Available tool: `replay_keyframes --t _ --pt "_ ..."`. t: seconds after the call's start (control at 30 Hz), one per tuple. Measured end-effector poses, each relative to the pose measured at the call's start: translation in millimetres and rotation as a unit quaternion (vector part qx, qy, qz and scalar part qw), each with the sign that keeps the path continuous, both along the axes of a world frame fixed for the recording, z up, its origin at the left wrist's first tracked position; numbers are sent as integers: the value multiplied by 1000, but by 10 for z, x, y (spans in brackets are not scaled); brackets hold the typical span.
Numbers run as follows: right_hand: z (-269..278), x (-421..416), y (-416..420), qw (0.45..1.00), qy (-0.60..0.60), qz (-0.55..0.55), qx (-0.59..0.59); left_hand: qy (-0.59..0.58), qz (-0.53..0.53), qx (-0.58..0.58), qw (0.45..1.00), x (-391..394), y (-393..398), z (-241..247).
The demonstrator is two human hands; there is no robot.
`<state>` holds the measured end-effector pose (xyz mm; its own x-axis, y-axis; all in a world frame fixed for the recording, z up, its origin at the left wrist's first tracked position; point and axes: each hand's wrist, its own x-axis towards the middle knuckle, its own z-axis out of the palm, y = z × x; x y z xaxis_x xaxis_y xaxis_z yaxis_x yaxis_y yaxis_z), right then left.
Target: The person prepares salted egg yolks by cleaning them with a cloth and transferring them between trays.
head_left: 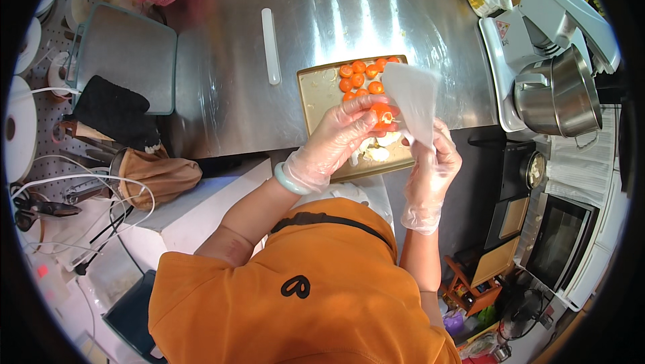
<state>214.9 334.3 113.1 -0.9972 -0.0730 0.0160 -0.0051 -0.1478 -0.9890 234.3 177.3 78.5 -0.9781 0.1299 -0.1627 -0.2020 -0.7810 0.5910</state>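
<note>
An orange egg yolk [381, 116] with pale scraps of white on it is pinched in the fingers of my left hand [345, 129]. My right hand [434, 162] grips a thin, translucent white sheet [414, 93]; whether it is paper or plastic I cannot tell. Both hands wear clear plastic gloves, and the right fingertips are partly hidden behind the sheet. Beneath the hands lies a gold-coloured baking tray [318, 93]. Several more round yolks [358, 80] sit near its far side, partly covered by the sheet. Broken pieces of egg white [377, 154] lie toward its near edge.
A white rod [270, 46] lies on the steel worktop [227, 76], left of the tray. A grey board [126, 56] and a black cloth [111, 107] are farther left. At the right stands a steel pot [554, 93] beside a white appliance [524, 36].
</note>
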Motion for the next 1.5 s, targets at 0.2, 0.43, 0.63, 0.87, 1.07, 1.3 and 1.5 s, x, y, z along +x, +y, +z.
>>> replay_keyframes --t 0.2,0.43,0.63,0.87,1.07,1.3,1.5 --pt "102 45 -165 994 10 15 110 -2 32 -86 996 35 46 39" --pt "-23 25 -146 980 84 -3 178 -18 8 -123 992 105 59 46" --pt "-59 -55 -95 997 -13 -11 73 -13 -19 -1 1000 105 24 -57" --pt "-77 115 -157 974 83 8 211 -11 -6 -51 999 120 24 -176" --pt "-203 32 -27 980 71 -68 172 -24 -42 -133 990 9 -147 -239" --pt "-498 282 449 968 15 -106 227 95 112 -623 768 -1265 -719 -1024" --pt "-642 606 640 953 -19 -164 255 108 31 -805 582 -2055 -455 -1452"
